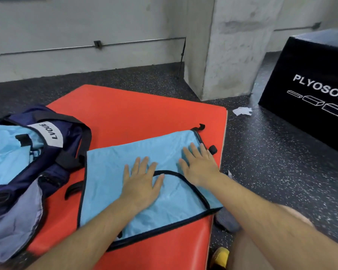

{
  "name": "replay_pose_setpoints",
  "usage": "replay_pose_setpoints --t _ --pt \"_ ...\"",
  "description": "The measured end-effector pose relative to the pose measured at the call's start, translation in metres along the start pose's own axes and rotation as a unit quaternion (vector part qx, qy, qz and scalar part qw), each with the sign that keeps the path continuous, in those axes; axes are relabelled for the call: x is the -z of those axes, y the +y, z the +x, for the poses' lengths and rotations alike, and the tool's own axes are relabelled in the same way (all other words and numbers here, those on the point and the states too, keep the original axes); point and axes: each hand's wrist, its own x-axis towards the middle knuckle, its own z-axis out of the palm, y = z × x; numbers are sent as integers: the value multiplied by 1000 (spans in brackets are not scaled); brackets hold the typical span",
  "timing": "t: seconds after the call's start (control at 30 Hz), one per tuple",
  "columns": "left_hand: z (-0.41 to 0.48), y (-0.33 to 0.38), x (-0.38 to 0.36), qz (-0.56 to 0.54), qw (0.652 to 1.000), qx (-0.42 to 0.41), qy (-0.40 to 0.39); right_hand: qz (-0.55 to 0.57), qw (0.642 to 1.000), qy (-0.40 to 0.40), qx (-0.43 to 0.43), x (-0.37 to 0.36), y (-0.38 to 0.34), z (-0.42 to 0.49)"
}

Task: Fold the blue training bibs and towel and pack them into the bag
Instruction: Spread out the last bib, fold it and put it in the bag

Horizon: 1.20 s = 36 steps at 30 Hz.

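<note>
Light blue fabric with thin black edging, a training bib (109, 172), lies spread flat on an orange-red padded mat (135, 114). It looks smooth and roughly rectangular. A curved line of black trim crosses its nearer half, and small black tabs (213, 149) stick out at its far right edge.

Both of the person's hands press palm down on the bib. The left hand (141, 184) rests near the middle, its straight fingers (144, 164) spread apart and its thumb touching the curved trim. The right hand (200, 166) lies flat nearer the bib's right edge, its fingers (193, 151) likewise straight and apart, pointing away from the person. Neither hand grips the cloth; the bib sits wholly under the palms and fingers.

Left of the bib, partly on the mat, a navy bag (70, 133) sits open with more light blue cloth (6, 152) inside and a white label (49, 133) on its rim. A pale grey-blue cloth (14, 221) lies in front of the bag.

Around the mat is a dark speckled floor (281, 162). A crumpled white paper (242, 111) lies beyond the mat's right corner, near a large black box (310, 65) with white lettering. A concrete pillar (232, 45) stands behind.
</note>
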Motion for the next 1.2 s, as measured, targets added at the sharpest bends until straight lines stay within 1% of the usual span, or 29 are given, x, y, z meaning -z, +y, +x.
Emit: replay_pose_setpoints --t 0.1,0.2,0.27,0.4,0.47,0.53,0.6,0.63,0.67,0.73,0.8,0.83,0.87,0.9,0.93,1.0,1.07,1.13,1.2 --pt "33 15 10 -10 998 -58 35 12 999 -39 -33 6 10 10" --pt "75 32 16 -14 990 -133 38 16 998 -50 -38 3 11 12" --pt "102 42 20 -2 983 -182 24 22 998 -41 -39 2 12 12" --pt "137 50 18 29 958 -280 -46 31 998 -29 -35 6 16 14" --pt "143 45 12 30 951 -302 -63 24 999 -10 -26 5 17 13" --pt "146 40 5 24 952 -299 -55 11 1000 13 -20 4 16 14" --pt "150 41 2 31 960 -275 -46 -4 999 37 -15 2 15 17" --pt "154 44 2 37 967 -247 -48 -9 999 50 -10 0 13 19" --pt "159 47 1 42 977 -203 -52 -11 998 64 -5 -1 11 21" --pt "172 54 3 36 995 -76 -57 3 996 87 -3 -1 6 25" --pt "189 56 9 18 996 53 -70 17 996 92 -5 3 -2 30" --pt "198 53 13 13 992 95 -79 17 996 89 -3 6 -7 33" --pt "206 48 18 10 990 116 -84 14 996 86 0 8 -13 35" --pt "211 42 21 10 990 114 -80 13 996 83 3 10 -18 37" --pt "213 34 24 12 994 87 -61 13 997 80 7 10 -24 39" --pt "205 15 29 9 1000 -24 17 17 997 75 15 7 -35 43" --pt "186 -6 36 0 986 -143 85 27 997 62 25 2 -46 44" --pt "167 -29 40 15 967 -224 116 34 998 37 29 -3 -56 46" --pt "152 -52 34 25 961 -251 110 29 999 3 20 -8 -62 49"
